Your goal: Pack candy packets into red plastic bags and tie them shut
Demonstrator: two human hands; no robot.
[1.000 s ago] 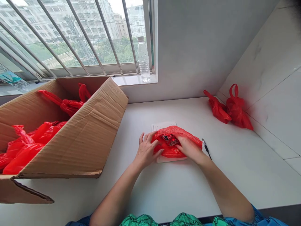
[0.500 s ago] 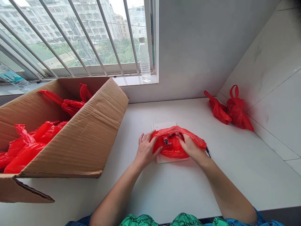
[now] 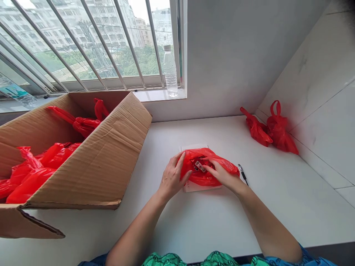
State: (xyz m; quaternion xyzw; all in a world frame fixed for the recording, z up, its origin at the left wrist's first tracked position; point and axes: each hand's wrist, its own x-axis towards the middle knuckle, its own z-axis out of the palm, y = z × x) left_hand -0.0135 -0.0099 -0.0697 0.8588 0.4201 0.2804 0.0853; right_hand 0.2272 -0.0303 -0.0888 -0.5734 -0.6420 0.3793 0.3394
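Note:
A red plastic bag (image 3: 206,180) lies with its mouth open on a white flat box or pad (image 3: 195,146). My left hand (image 3: 174,173) grips the bag's left rim, thumb inside and fingers outside. Inside the bag are small dark-red packets; one packet (image 3: 200,166) has a white label with dark characters. Reaching in from the right, my right hand (image 3: 222,173) has its thumb and forefinger at this packet's right end. Its other fingers are partly hidden by the bag.
A large cardboard box (image 3: 111,159) holding red bags (image 3: 33,173) stands at the left. A black pen (image 3: 243,174) lies right of the bag. Two tied red bags (image 3: 279,129) sit in the far right corner. A water bottle (image 3: 170,72) stands on the windowsill.
My right hand has shifted slightly left inside the bag, and the white-labelled packet now shows near its middle. The bag's right end has drawn inward, uncovering more of the pen.

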